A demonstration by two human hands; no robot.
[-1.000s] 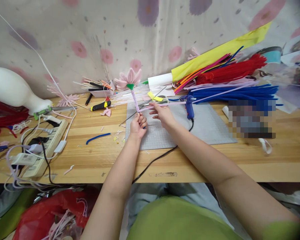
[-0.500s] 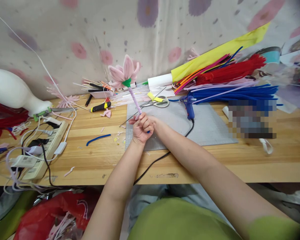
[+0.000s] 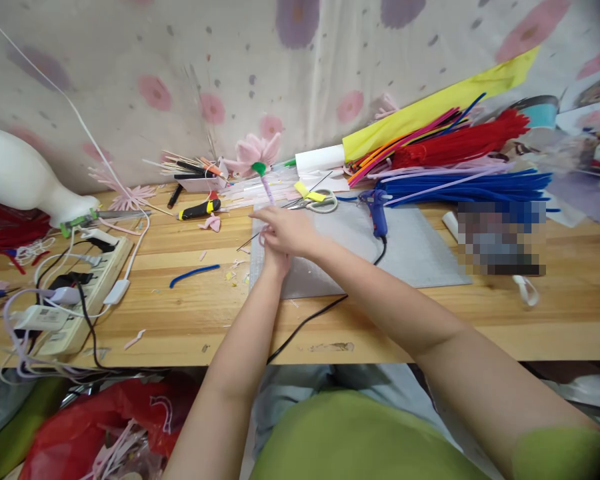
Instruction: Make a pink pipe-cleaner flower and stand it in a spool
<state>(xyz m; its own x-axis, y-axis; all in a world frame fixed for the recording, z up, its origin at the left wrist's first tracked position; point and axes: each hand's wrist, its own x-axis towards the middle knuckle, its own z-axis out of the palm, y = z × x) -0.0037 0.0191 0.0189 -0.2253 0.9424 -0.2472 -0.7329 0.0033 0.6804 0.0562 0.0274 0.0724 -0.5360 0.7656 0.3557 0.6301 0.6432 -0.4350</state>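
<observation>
A pink flower (image 3: 253, 152) with a green base stands upright on a lilac-wrapped stem (image 3: 267, 190), tilted a little to the left. The lower stem runs down into my left hand (image 3: 276, 257), which is mostly covered by my right hand. My right hand (image 3: 287, 230) lies across the top of the left one near the stem, its index finger pointing left and its other fingers bent; whether it grips anything is hidden. Both hands are over the left edge of a grey mat (image 3: 410, 250).
On the mat are a blue glue gun (image 3: 377, 212) and scissors (image 3: 323, 202). Blue, red and lilac pipe cleaners (image 3: 470, 187) are piled behind. A power strip (image 3: 87, 300) with cables, a yellow-black cutter (image 3: 199, 210) and a blue piece (image 3: 194, 273) are left.
My right hand has come from behind my left hand to over its top. The flower has dropped lower and its head has turned.
</observation>
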